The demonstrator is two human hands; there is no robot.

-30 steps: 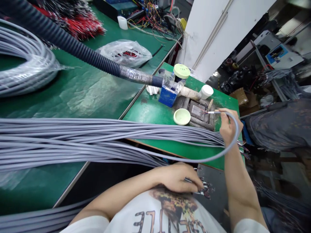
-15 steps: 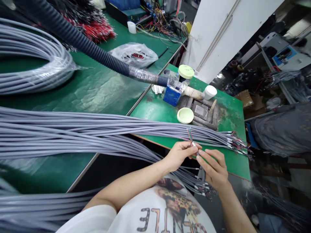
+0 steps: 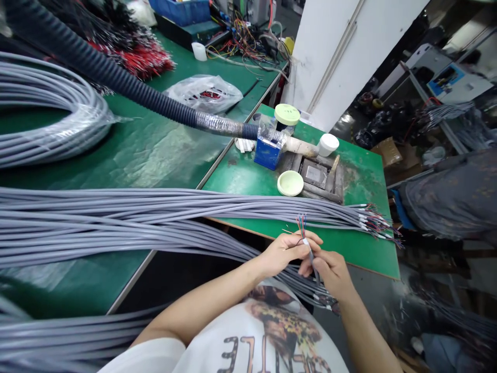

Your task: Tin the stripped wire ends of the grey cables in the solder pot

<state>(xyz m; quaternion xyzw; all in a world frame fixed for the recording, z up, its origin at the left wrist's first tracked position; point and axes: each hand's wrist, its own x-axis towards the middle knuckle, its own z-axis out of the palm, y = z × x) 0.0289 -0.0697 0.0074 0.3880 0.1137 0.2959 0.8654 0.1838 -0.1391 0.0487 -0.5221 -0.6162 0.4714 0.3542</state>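
Note:
Between my two hands is the end of one grey cable (image 3: 313, 265), with a white band near its tip and thin coloured wires (image 3: 302, 224) fanning out above it. My left hand (image 3: 285, 254) pinches it around the white band. Just below, my right hand (image 3: 329, 269) has its fingers closed on the grey jacket. Behind my hands a thick bundle of grey cables (image 3: 233, 203) lies across the bench, its stripped, white-banded ends (image 3: 367, 220) at the right. A second bunch (image 3: 217, 243) curves down under my hands, partly hidden by my arm.
On the green bench (image 3: 240, 171) stand a blue box (image 3: 267, 152), a soldering tray (image 3: 316, 175), a pale lid (image 3: 290, 183) and a white cup (image 3: 328, 144). A ribbed hose (image 3: 155, 96) crosses above. A cable coil (image 3: 89, 116) lies at the left.
My right hand's fingers, earlier more spread, have closed around the cable lower down. More of the grey jacket shows below the white band. The view has shifted slightly.

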